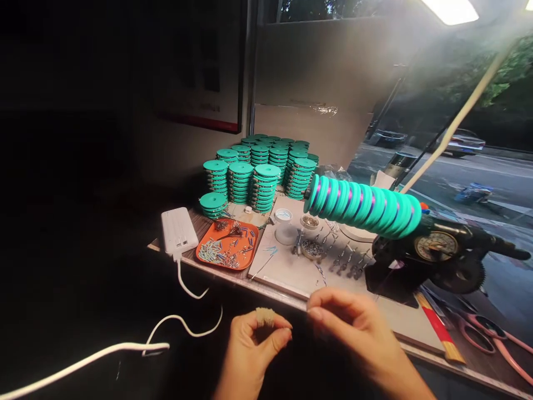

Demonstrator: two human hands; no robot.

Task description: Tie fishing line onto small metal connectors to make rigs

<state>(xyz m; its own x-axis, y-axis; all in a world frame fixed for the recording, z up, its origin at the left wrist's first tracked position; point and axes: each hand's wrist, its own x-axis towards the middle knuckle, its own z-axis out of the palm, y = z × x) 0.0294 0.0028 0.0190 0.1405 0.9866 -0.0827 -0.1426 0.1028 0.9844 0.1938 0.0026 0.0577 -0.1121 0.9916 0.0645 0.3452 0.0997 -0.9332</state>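
Note:
Just off the table's front edge, my left hand (255, 351) is closed in a pinch, thumb against index finger. A tan wrap (265, 317) covers part of that index finger. To its right, my right hand (357, 329) also pinches thumb to forefinger, slightly higher and apart from the left. Anything between either pair of fingertips is too small to make out. Beyond the hands lies a pale board (287, 266) with small metal swivels and hooks (343, 261) on it. An orange tray (227, 261) holds small tubes and metal bits.
Stacks of teal foam spools (240, 186) stand at the back. More teal spools (362, 204) sit on the shaft of a black winding machine (437, 247). A white power bank (179, 230) with a cable is at left, pink-handled scissors (483, 333) at right. Small dishes (286, 234) stand mid-board.

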